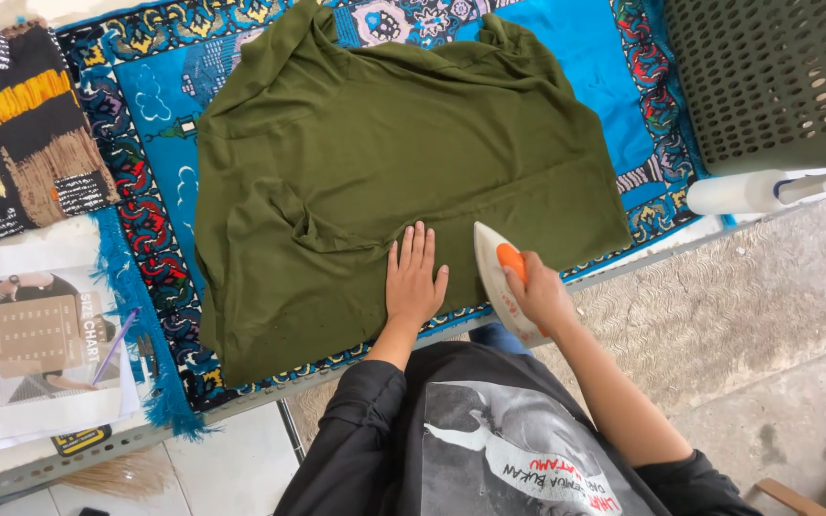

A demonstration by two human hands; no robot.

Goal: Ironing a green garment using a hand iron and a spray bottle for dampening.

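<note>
At the far left of the surface [11, 468] lies a black knitted cloth [21, 124] with yellow and brown bands. Near of it rests a stack of printed sheets [40, 349] with a purple pen [115, 344] on top.

The olive-green garment [384, 172] is spread over a blue patterned rug [614, 57] that serves as the ironing pad. The garment's long axis runs roughly left to right, with its straight edge toward the near right side and bunched folds at the far edge. A puckered crease sits left of centre.

The left hand [413, 282] lies flat on the garment near its near edge, palm down, fingers extended and close together, pointing far. The right hand [535, 291] is closed around the orange handle of a white electric iron [499, 277]. The iron stands at the garment's near right edge, just beside the left hand. Its pointed nose is directed far and slightly left; its long axis runs near to far, and it appears tipped with the sole facing left.

Procedure, as judged: keep the flat hand tensioning the fabric ahead of the iron, clear of the sole. Lead with the nose along the weave and smooth the crease outward.

At the far right stand a grey perforated basket [776, 76] and a white spray bottle [767, 189] lying on its side.
</note>
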